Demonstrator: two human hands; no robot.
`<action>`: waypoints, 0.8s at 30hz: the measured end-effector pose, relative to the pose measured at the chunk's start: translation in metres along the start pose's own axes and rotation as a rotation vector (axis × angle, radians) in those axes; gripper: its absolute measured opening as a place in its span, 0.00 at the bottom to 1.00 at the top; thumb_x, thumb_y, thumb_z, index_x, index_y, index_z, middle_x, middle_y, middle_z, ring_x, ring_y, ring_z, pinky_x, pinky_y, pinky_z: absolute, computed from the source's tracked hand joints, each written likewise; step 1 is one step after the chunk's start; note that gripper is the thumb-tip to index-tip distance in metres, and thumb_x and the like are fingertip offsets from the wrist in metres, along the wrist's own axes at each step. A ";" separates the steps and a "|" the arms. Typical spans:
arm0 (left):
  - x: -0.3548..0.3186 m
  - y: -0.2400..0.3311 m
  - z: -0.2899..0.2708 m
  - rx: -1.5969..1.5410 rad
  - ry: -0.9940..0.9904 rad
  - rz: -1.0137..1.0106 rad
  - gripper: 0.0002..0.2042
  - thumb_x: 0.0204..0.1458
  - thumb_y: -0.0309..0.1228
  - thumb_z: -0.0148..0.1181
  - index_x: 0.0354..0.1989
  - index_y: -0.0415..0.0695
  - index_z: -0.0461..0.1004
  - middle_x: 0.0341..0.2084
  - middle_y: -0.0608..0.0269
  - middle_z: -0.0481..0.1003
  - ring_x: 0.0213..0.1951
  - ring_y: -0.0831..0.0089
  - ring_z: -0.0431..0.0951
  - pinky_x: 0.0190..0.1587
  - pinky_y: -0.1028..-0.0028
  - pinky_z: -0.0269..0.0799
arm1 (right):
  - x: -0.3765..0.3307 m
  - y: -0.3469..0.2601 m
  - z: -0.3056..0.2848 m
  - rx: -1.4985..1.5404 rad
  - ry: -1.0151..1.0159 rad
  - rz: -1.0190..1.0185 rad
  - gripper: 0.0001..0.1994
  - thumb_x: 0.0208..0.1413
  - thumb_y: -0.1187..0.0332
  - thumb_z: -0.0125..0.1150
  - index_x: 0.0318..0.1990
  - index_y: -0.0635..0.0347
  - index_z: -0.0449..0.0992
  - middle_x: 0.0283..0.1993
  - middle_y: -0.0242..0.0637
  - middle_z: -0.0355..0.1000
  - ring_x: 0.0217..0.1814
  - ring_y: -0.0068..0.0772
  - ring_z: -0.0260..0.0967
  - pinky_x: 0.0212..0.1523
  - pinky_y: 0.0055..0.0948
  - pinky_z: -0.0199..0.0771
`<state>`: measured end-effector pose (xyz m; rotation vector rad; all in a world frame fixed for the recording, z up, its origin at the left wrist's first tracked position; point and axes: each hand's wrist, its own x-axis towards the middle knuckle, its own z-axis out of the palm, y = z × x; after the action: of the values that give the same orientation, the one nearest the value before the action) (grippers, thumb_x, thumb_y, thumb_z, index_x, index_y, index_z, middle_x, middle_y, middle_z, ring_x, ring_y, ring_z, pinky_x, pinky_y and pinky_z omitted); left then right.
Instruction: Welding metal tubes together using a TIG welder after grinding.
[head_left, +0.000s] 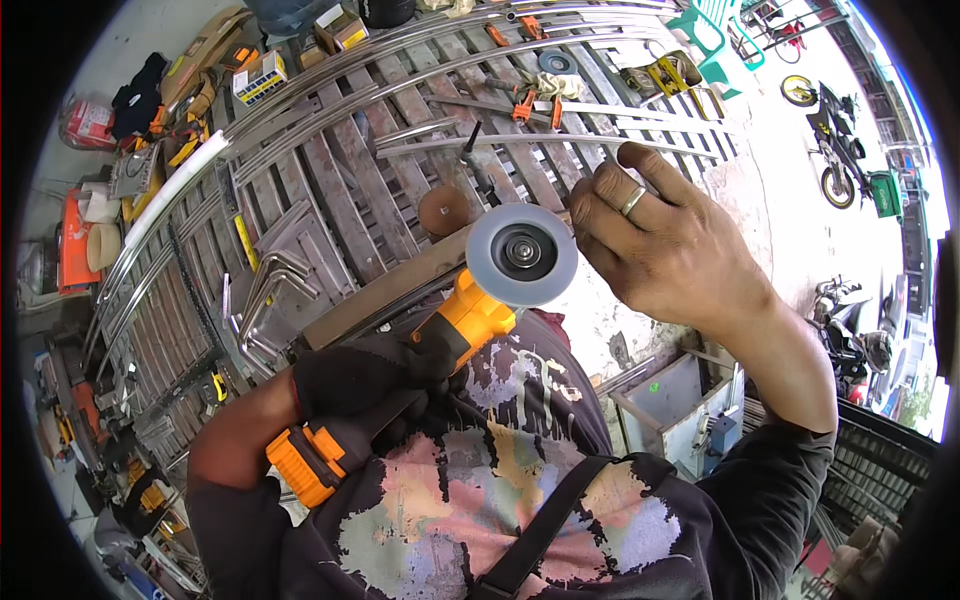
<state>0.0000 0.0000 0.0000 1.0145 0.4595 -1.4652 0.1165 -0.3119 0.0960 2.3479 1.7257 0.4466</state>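
Note:
My left hand (355,375), in a black glove, grips a yellow and black cordless angle grinder (465,320) held against my body. Its battery (303,465) sits at the lower left end. A pale grey disc (487,255) with a black centre is mounted on the grinder's head and faces up. Bare and wearing a ring, my right hand (690,245) is raised just right of the disc. Its fingers are curled in, and whatever they may hold is hidden. Beyond the grinder, a round brown disc (443,211) lies on the slatted metal bench (400,205).
Long metal tubes (400,65) and orange-handled clamps (522,106) lie across the bench. Bent tubes (265,300) rest at its left. A yellow box (260,80) stands at the far left. Right of me is an open metal box (665,400); motorcycles (835,145) stand farther off.

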 end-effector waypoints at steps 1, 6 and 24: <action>-0.003 0.002 0.004 -0.036 -0.008 -0.007 0.23 0.66 0.50 0.62 0.53 0.40 0.74 0.38 0.48 0.83 0.35 0.64 0.86 0.29 0.65 0.81 | 0.001 0.000 0.000 -0.012 0.002 -0.007 0.09 0.50 0.69 0.69 0.38 0.60 0.86 0.47 0.33 0.78 0.56 0.35 0.74 0.64 0.44 0.75; 0.005 -0.004 0.001 -0.182 -0.115 0.015 0.19 0.67 0.44 0.60 0.51 0.37 0.75 0.33 0.54 0.82 0.35 0.65 0.86 0.28 0.67 0.80 | 0.002 -0.003 0.000 -0.028 0.014 -0.018 0.09 0.48 0.68 0.70 0.36 0.62 0.85 0.46 0.32 0.77 0.55 0.36 0.74 0.64 0.43 0.76; 0.000 -0.001 0.011 -0.188 -0.135 -0.003 0.17 0.67 0.44 0.61 0.49 0.41 0.75 0.26 0.60 0.77 0.20 0.68 0.78 0.24 0.66 0.75 | -0.012 0.022 0.005 0.427 -0.011 0.254 0.17 0.41 0.84 0.68 0.40 0.57 0.85 0.46 0.37 0.77 0.54 0.41 0.76 0.66 0.48 0.68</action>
<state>-0.0046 -0.0087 0.0060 0.7620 0.4913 -1.4538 0.1348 -0.3303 0.0976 2.8774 1.6554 0.1035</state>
